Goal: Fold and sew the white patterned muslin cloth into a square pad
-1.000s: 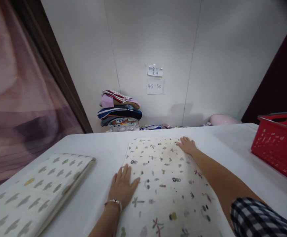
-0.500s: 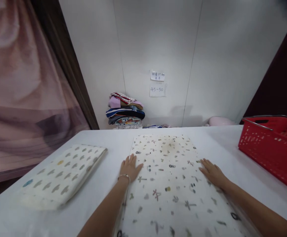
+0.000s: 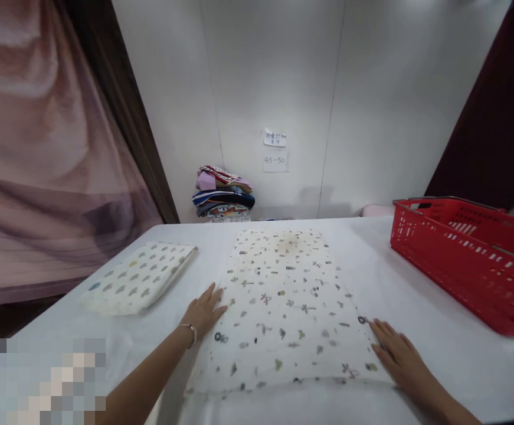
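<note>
A white cloth [image 3: 278,307] with small printed figures lies spread flat along the middle of the table, a brownish stain near its far end. My left hand [image 3: 202,310] rests palm down at its left edge, fingers spread; a bracelet circles that wrist. On the opposite edge my right hand [image 3: 396,345] lies flat with fingers stretched out, just touching the side of the cloth. Neither hand grips anything. Left of my left hand is a folded white cloth [image 3: 146,274] with grey cloud-like prints.
A red plastic basket [image 3: 451,265] with a metal handle stands on the white table [image 3: 363,260] at the right. Behind the table's far edge rises a stack of folded fabrics [image 3: 223,198]. Two paper notes [image 3: 275,160] hang on the wall. A pink curtain [image 3: 39,165] borders the left.
Both hands have slid nearer to me along the cloth's sides, and the cloth's near edge now shows. The view has shifted, bringing more of the basket into sight.
</note>
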A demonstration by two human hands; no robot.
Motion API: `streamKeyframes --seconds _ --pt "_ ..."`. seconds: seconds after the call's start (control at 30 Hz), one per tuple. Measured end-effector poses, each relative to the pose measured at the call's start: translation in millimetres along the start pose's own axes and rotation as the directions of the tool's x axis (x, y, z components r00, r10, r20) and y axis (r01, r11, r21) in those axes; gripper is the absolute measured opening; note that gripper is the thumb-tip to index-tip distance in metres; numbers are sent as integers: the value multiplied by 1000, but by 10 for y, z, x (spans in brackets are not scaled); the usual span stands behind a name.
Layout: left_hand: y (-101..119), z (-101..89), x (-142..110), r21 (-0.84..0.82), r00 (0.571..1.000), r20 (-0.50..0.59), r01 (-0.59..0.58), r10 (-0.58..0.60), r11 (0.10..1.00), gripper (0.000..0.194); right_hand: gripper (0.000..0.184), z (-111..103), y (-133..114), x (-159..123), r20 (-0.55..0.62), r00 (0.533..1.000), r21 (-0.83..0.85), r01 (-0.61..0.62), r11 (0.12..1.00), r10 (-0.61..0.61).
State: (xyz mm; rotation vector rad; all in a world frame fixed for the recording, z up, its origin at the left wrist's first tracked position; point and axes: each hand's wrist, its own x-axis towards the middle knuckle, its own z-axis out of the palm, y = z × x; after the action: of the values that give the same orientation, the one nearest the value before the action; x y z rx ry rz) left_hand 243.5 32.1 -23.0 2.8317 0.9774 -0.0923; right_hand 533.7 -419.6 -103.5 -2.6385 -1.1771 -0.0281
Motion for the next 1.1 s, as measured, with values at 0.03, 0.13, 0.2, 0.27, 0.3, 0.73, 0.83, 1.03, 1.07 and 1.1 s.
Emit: streamKeyframes --seconds 0.03,0.13,0.2,0.27,0.3,0.73,0.83,1.03,1.07,1.1 --pt "-10 11 -120 0 1000 -19 -14 14 1000 60 52 5 -3 -32 -22 1000 -1 9 1000 -9" --pt "-24 61 -438 -7 995 -71 -73 72 997 51 50 -2 -8 -100 -55 998 6 44 999 -43" --pt "-21 98 -620 -13 988 -107 -115 113 993 47 50 -22 4 -141 -56 996 19 74 997 -72" --pt "-16 130 -781 -16 981 -133 -145 142 989 44 49 -46 32 -184 -62 993 37 106 994 -104" --pt "-15 142 -853 -19 977 -145 -159 155 987 42 49 -58 52 -207 -64 991 48 124 991 -121" --pt "-132 202 -1361 -97 907 -357 -273 222 957 37 52 -273 225 -339 1 983 248 180 952 -186" --pt "-214 226 -1409 -93 895 -363 -311 259 946 33 47 -353 202 -294 31 980 240 183 953 -196" --pt "-408 371 -1401 8 869 -355 -366 345 931 41 42 -424 118 -247 78 961 161 252 954 -267" --pt "-420 377 -1392 29 865 -352 -371 357 928 44 41 -431 115 -247 78 959 149 260 954 -274" --pt "-426 374 -1384 48 863 -343 -378 371 925 45 41 -441 115 -249 81 957 140 268 953 -280"
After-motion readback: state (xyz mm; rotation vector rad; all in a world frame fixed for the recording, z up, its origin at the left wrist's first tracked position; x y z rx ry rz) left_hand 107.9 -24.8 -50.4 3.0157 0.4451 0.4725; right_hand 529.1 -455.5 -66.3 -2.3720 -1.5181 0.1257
